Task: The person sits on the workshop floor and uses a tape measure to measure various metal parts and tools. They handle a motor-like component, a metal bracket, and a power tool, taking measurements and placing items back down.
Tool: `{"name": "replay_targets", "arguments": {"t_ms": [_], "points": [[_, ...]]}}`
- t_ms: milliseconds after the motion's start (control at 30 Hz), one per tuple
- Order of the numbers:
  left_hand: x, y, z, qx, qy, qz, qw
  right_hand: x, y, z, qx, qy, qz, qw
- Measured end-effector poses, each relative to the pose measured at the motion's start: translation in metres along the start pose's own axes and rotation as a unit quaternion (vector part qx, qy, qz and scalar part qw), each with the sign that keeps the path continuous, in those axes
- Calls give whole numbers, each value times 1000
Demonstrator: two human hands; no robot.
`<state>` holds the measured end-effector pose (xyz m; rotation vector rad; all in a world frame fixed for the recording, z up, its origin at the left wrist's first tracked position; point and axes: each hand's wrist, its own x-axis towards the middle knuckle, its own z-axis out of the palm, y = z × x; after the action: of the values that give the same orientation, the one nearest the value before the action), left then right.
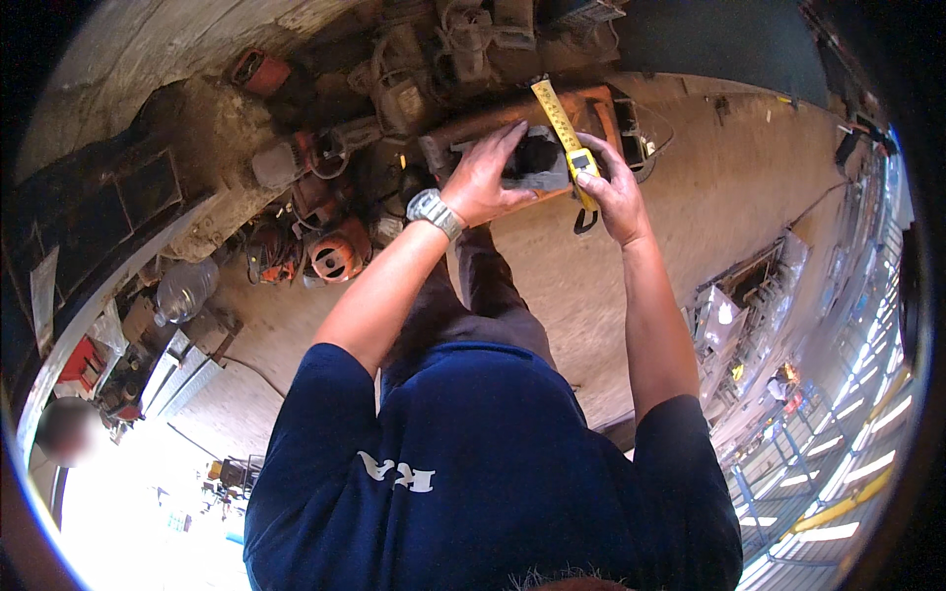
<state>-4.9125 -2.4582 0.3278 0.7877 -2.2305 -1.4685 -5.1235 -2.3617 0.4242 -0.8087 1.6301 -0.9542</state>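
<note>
My right hand [616,192] is closed around a yellow tape measure [583,165], with the thumb on its case. From the case a length of yellow blade [555,113] sticks out toward the far side, and a dark strap hangs at the near end. My left hand [481,179], with a watch on its wrist, grips the left end of a dark grey, box-shaped metal piece [540,177]. Its fingers lie along the far edge and the thumb along the near edge. The tape case is against or just above the right end of this piece. Beneath lies an orange surface [601,98].
Dusty power tools [335,254] crowd the left, and more dusty machines [404,94] stand at the far side. A clear plastic bottle [187,291] lies at the left. Brown floor [729,177] stretches to the right, toward metal stock and racks [749,305].
</note>
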Motion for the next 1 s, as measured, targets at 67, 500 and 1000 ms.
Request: {"name": "replay_targets", "arguments": {"t_ms": [67, 500, 1000], "points": [[10, -3, -3, -13, -17, 16, 1000, 0, 2, 1, 1, 4, -11, 1000], [9, -7, -1, -22, -5, 9, 1000, -18, 25, 24, -18, 140, -44, 989], [16, -3, -11, -25, -63, 16, 998, -96, 11, 80, 86, 128, 97, 983]]}}
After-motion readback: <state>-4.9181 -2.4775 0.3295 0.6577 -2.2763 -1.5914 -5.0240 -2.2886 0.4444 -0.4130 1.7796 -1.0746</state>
